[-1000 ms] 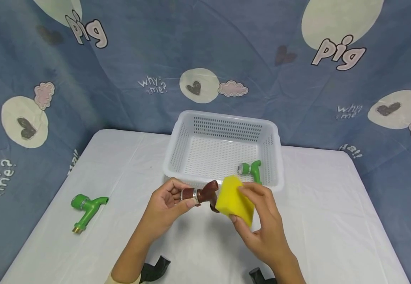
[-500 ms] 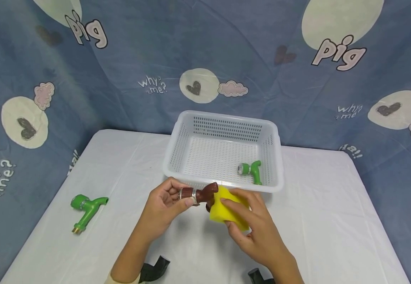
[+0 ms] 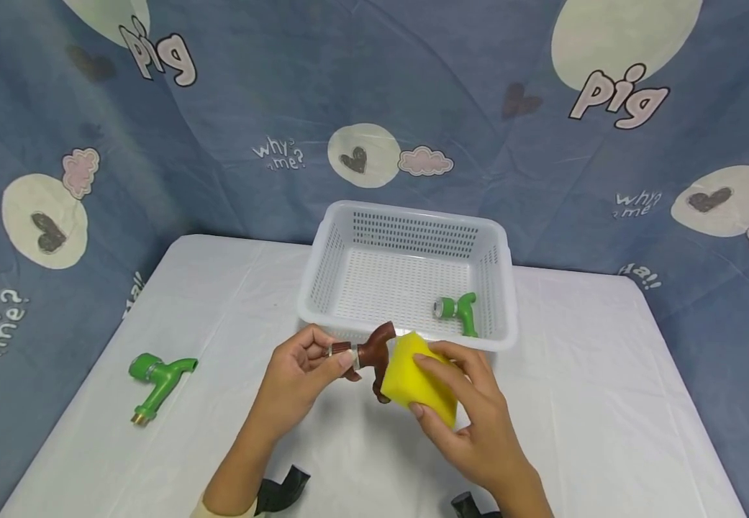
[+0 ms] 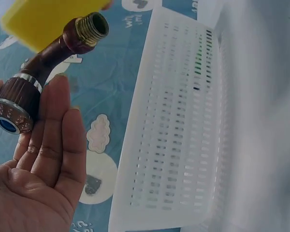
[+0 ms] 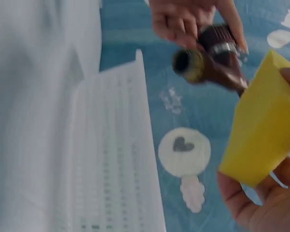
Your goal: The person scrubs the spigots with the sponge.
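My left hand (image 3: 299, 378) pinches a brown tap (image 3: 374, 352) by its ribbed, silver-banded knob, between thumb and fingers. In the left wrist view the tap's threaded brass end (image 4: 93, 30) points up and to the right. A yellow sponge block (image 3: 419, 378) is gripped in my right hand (image 3: 478, 410), thumb below and fingers on top. The sponge stands right beside the tap's spout side in the head view; whether they touch is hard to tell. Both things are held above the white table, in front of the basket.
Behind the hands stands a white perforated basket (image 3: 406, 334) with a green tap (image 3: 458, 309) in it. Another green tap (image 3: 162, 385) lies at the left of the table. Black curved pieces (image 3: 283, 491) show near the front edge. A blue printed cloth (image 3: 238, 187) hangs behind.
The sponge slid left and down along the tap, then stood slightly off it. The brown tap has turned in my left hand, its spout now tilting further up.
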Motion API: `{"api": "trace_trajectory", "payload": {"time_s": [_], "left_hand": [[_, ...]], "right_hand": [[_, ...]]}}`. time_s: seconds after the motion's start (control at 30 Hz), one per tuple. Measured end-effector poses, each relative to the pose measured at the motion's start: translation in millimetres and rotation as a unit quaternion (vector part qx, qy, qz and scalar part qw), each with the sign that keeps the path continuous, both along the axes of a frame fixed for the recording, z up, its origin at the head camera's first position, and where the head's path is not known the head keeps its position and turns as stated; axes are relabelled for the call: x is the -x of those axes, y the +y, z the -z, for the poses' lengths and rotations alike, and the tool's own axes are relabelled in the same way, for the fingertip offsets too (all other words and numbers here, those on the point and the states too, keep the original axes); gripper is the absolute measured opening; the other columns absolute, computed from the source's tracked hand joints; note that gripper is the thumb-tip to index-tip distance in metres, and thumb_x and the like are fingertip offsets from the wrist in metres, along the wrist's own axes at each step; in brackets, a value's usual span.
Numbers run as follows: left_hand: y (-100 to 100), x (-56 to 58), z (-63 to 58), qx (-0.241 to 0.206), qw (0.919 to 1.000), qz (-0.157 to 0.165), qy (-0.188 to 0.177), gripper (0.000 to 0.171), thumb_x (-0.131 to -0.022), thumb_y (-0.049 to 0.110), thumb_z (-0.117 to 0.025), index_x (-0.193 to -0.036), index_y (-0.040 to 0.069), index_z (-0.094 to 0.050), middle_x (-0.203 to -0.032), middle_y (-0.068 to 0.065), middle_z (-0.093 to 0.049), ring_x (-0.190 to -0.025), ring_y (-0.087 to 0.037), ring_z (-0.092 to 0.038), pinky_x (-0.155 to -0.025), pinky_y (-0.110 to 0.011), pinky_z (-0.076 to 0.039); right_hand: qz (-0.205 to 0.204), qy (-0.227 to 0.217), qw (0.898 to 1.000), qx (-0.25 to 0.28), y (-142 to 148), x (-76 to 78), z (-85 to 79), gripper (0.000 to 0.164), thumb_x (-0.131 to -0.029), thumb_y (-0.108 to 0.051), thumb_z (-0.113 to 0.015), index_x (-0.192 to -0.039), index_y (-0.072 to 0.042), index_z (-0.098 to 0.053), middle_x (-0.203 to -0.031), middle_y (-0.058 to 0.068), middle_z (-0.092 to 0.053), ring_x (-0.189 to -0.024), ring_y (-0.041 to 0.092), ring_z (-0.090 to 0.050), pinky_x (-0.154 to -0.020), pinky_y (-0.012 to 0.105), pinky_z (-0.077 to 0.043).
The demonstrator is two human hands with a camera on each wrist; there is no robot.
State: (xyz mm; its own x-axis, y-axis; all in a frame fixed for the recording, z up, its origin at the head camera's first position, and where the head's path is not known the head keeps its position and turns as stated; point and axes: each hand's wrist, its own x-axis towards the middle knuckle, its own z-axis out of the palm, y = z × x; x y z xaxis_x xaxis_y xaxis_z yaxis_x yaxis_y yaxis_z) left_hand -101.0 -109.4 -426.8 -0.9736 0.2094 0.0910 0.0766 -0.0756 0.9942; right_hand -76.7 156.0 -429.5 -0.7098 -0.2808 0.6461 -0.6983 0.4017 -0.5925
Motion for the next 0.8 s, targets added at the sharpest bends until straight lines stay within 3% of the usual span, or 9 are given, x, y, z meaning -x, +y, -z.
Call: {"api": "trace_trajectory", "payload": {"time_s": [0.13, 0.23, 0.47, 0.67, 0.8], "left_hand": [[2, -0.7, 0.0, 0.014, 0.9999, -0.004, -0.006, 0.023, -0.1, 0.011, -0.072, -0.103, -0.002, -0.053, -0.1, -0.017, -0.074, -0.084, -0.039, -0.076, -0.087, -0.04, -0.062], [2, -1.1, 0.2, 0.029, 0.9991, -0.029, 0.001, 0.022, -0.1, 0.013, -0.073, -0.103, 0.0, -0.056, -0.101, -0.014, -0.075, -0.083, -0.037, -0.076, -0.086, -0.038, -0.063], [2, -0.4, -1.0, 0.073, 0.9938, -0.084, 0.011, 0.024, -0.098, 0.02, -0.077, -0.102, 0.003, -0.059, -0.095, -0.008, -0.076, -0.081, -0.029, -0.077, -0.068, -0.028, -0.057], [7, -1.3, 0.1, 0.082, 0.9909, -0.106, 0.0, 0.029, -0.095, 0.019, -0.08, -0.094, 0.004, -0.056, -0.091, -0.008, -0.076, -0.077, -0.028, -0.076, -0.065, -0.027, -0.057], [10, -4.0, 2.3, 0.1, 0.9879, -0.118, -0.004, 0.031, -0.093, 0.02, -0.082, -0.089, 0.006, -0.055, -0.085, -0.005, -0.075, -0.074, -0.027, -0.076, -0.052, -0.022, -0.045]], "right_hand": [[0.002, -0.001, 1.0, -0.01, -10, -2.2, 4.0, 0.042, -0.099, -0.036, -0.073, -0.136, -0.016, -0.068, -0.137, 0.009, -0.058, -0.121, 0.027, -0.05, -0.095, 0.028, -0.049], [0.004, -0.021, 0.999, -0.039, -15, -3.8, 8.8, 0.043, -0.096, -0.031, -0.077, -0.137, -0.019, -0.068, -0.137, 0.006, -0.056, -0.122, 0.025, -0.049, -0.091, 0.031, -0.052], [0.005, -0.067, 0.993, -0.096, -16, -5.0, 9.3, 0.048, -0.087, -0.024, -0.083, -0.132, -0.023, -0.07, -0.131, -0.001, -0.056, -0.118, 0.019, -0.05, -0.089, 0.035, -0.053], [0.007, 0.017, 1.0, -0.022, -12, -3.5, 5.6, 0.04, -0.096, -0.034, -0.076, -0.131, -0.016, -0.07, -0.129, 0.009, -0.059, -0.115, 0.026, -0.052, -0.09, 0.03, -0.048], [0.004, 0.052, 0.998, -0.02, -18, -4.3, 6.5, 0.042, -0.101, -0.041, -0.069, -0.134, -0.014, -0.069, -0.132, 0.012, -0.059, -0.115, 0.029, -0.051, -0.094, 0.032, -0.045]]}}
